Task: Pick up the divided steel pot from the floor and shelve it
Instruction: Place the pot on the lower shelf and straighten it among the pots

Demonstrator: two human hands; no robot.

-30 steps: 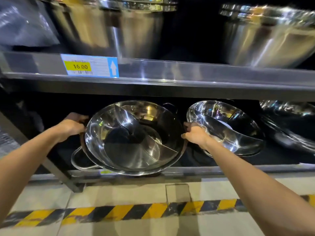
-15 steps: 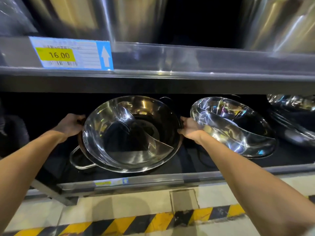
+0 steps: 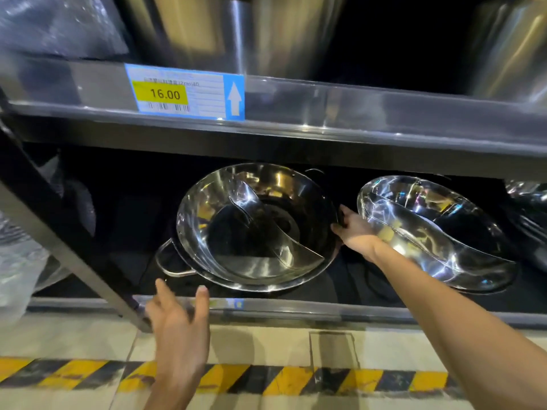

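The round shiny divided steel pot is sitting tilted on the dark bottom shelf. The right hand is gripping its right rim, fingers curled around it. The left hand is hovering below the pot, fingers spread, touching nothing.

A second divided pot sits beneath the price label.

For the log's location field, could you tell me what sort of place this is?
Probably a shop's cookware aisle: a price label reading 16.00 on the shelf edge, rows of steel pots, and hazard tape on the floor.
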